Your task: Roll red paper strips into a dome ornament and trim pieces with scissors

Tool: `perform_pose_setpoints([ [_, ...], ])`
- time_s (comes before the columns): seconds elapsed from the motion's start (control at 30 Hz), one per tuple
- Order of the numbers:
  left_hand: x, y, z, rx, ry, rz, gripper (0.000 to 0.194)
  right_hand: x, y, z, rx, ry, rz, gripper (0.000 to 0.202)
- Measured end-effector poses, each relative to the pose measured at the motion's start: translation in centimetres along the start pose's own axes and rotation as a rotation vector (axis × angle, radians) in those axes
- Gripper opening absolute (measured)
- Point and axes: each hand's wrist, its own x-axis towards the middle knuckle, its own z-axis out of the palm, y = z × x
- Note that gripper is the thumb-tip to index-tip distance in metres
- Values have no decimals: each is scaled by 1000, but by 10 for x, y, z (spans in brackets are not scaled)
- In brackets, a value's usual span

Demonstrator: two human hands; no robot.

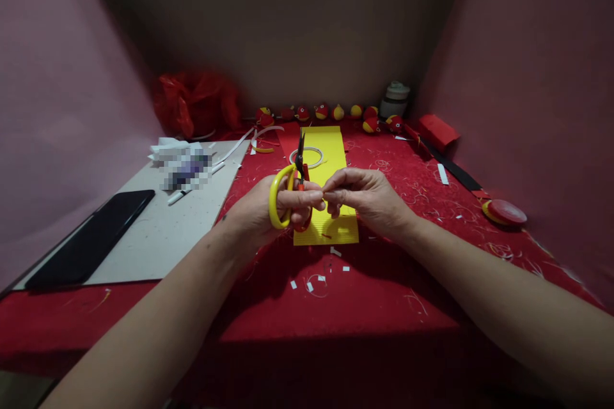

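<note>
Head view: scissors (300,164) clamped in left hand (259,206), blades upward. Right hand (373,199), fingertips pinched together, meets left fingertips over yellow sheet (334,156); any item between is too small to tell.

Yellow-handled scissors (289,170), red cloth (384,313), yellow ribbed sheet (333,230).

The phone (91,239) lies on the board (158,236), left of the scissors (300,161).

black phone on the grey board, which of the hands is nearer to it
Left. The left hand, holding scissors, is to the right of the black phone; the right hand is farther right, beyond the left hand.
</note>
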Motion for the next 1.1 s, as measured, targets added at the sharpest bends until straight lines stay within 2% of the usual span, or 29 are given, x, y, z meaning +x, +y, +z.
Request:
perform_pose_setpoints([
  [0.07, -1, 0, 2, -1, 29, 10, 20, 0, 0, 0, 19, -3, 10, 10],
  [0.2, -3, 0, 5, 57, 178, 104, 30, 0, 4, 0, 128, 9, 51, 20],
  [0.33, -5, 2, 8, 210, 311, 196, 34, -1, 6, -1, 214, 7, 119, 17],
  [0.43, -6, 3, 12, 343, 363, 240, 31, -2, 6, 1, 218, 21, 140, 16],
  [0.6, -7, 2, 17, 395, 365, 231, 33, -2, 5, 3, 116, 49, 103, 14],
  [0.93, -9, 6, 19, 465, 378, 221, 22, -2, -2, 7, -16, 148, 100, 9],
  [1.1, -6, 0, 16, 414, 359, 220, 26, -2, 0, 7, 99, 114, 127, 10],
])
